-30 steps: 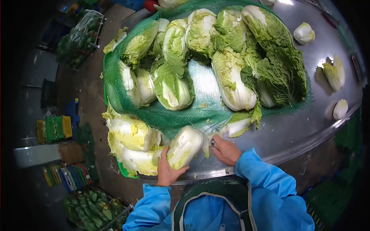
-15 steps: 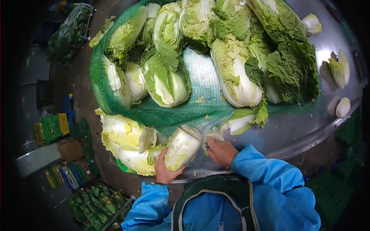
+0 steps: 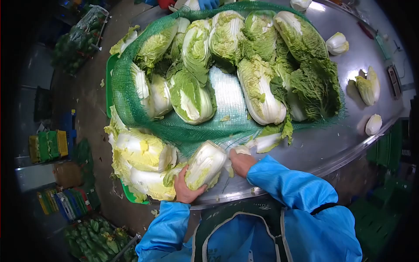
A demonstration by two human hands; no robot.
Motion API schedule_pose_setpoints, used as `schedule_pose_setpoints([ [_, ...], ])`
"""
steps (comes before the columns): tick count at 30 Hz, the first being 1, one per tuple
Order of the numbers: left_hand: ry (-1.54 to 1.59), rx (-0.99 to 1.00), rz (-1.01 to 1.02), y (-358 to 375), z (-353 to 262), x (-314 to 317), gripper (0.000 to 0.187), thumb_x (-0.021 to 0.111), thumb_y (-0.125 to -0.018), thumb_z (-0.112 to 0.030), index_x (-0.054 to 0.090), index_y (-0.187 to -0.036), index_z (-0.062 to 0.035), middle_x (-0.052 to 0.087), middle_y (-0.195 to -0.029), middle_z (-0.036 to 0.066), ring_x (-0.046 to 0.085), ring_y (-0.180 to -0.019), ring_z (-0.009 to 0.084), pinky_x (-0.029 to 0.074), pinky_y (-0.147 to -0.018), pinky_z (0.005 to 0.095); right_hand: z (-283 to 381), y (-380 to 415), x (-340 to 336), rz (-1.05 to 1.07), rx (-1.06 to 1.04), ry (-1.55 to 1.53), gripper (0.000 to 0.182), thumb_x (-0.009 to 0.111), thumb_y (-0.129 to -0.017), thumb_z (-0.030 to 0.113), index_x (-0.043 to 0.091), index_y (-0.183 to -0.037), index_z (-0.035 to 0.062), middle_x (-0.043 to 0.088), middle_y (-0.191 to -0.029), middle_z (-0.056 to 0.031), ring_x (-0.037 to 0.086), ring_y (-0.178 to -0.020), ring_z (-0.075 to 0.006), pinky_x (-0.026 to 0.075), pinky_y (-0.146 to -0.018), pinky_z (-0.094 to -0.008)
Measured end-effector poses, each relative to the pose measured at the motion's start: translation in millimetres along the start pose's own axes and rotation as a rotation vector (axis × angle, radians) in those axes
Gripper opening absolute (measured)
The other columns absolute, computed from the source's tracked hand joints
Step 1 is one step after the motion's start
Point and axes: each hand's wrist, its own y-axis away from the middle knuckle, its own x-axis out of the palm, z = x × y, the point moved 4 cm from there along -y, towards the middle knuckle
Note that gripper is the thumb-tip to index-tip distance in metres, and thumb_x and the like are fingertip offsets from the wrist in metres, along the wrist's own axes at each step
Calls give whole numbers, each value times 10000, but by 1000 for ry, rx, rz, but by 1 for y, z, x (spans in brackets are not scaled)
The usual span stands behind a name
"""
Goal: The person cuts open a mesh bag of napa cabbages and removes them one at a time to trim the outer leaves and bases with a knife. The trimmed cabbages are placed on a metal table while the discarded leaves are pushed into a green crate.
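Note:
A trimmed napa cabbage (image 3: pixel 205 163) stands tilted at the near table edge, its pale cut base facing up and away. My left hand (image 3: pixel 187 185) grips its lower left side, with fingers and thumb wrapped round it. Just right of the cabbage, my right hand (image 3: pixel 241 162) is closed on the knife seen a moment earlier; its blade is hardly visible now. A pale leaf piece (image 3: pixel 229 167) hangs between this hand and the cabbage. Loose outer leaves (image 3: pixel 142 150) are heaped to the left, above a green bin (image 3: pixel 131 192).
Several untrimmed napa cabbages (image 3: pixel 262 89) lie in green mesh netting (image 3: pixel 174 134) on the metal table (image 3: pixel 305 150). Small cabbage hearts (image 3: pixel 374 125) sit at the right. Across the table, a co-worker's blue-gloved hand (image 3: pixel 208 4) shows. Stacked crates (image 3: pixel 48 145) stand at left.
The knife blade lay across the cabbage's base and no longer shows there. My right hand has shifted slightly left and up. My left hand keeps its grip. The whole view has shifted slightly.

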Motion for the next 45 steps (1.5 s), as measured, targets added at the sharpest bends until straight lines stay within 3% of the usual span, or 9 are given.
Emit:
schedule_pose_setpoints([
  [11,259,8,24,-1,37,-7,879,852,-482,-242,466,-1240,-18,571,-1128,206,570,-1035,328,446,-909,388,-9,-4,17,-81,32,66,265,474,-842,122,425,-1059,-21,614,-904,-291,605,-868,-438,472,-755,-491],
  [13,275,66,-12,5,44,-7,889,855,-478,-238,463,-1242,-13,579,-1121,200,579,-1024,317,451,-903,385,-18,-7,22,-325,-380,-158,251,516,-800,85,441,-1016,-17,617,-752,-237,631,-628,-330,512,-579,-422],
  [14,289,96,-43,7,47,-9,898,859,-473,-234,460,-1245,-7,588,-1113,195,588,-1013,307,456,-897,382,8,19,-5,59,70,-642,273,552,-790,104,462,-1024,-3,564,-640,-165,546,-451,-221,468,-418,-346],
  [18,299,82,34,15,42,-7,912,869,-471,-233,459,-1256,-16,574,-1139,192,573,-1042,292,446,-914,393,20,7,18,139,47,-1520,206,560,-812,115,481,-974,15,499,-532,-77,450,-357,-150,379,-308,-284],
  [23,294,237,-39,29,25,-20,1049,860,-495,-215,306,-1368,-34,446,-1296,212,490,-1161,314,408,-970,409,71,62,-51,67,74,-1132,277,584,-830,146,513,-1081,52,477,-498,-30,452,-383,-110,350,-336,-247],
  [26,1200,-168,38,21,-29,-47,1228,827,-521,-117,28,-1452,-63,281,-1390,189,360,-1279,290,346,-1036,399,92,81,-71,93,-75,-939,354,605,-837,146,516,-1161,35,573,-674,-67,564,-538,-162,456,-473,-278],
  [29,1207,-256,-60,16,-62,-54,1171,791,-594,-67,-7,-1451,-67,300,-1374,194,364,-1270,289,326,-1048,396,118,76,-49,-105,-306,-867,373,643,-835,158,538,-1165,18,606,-946,-111,615,-794,-211,504,-701,-311],
  [39,655,-215,-324,-16,-6,-30,880,721,-710,-94,204,-1415,1,301,-1412,178,318,-1291,268,251,-1082,351,80,62,-42,-619,-454,-341,508,723,-769,176,536,-1220,33,558,-1170,-183,569,-1046,-307,460,-886,-361],
  [45,140,-107,-459,61,-3,-59,770,742,-691,-142,356,-1347,-28,425,-1288,196,432,-1177,360,284,-1052,405,73,105,24,-191,-483,-323,731,792,-684,201,452,-1318,77,376,-1368,-220,431,-1241,-368,382,-1015,-374],
])
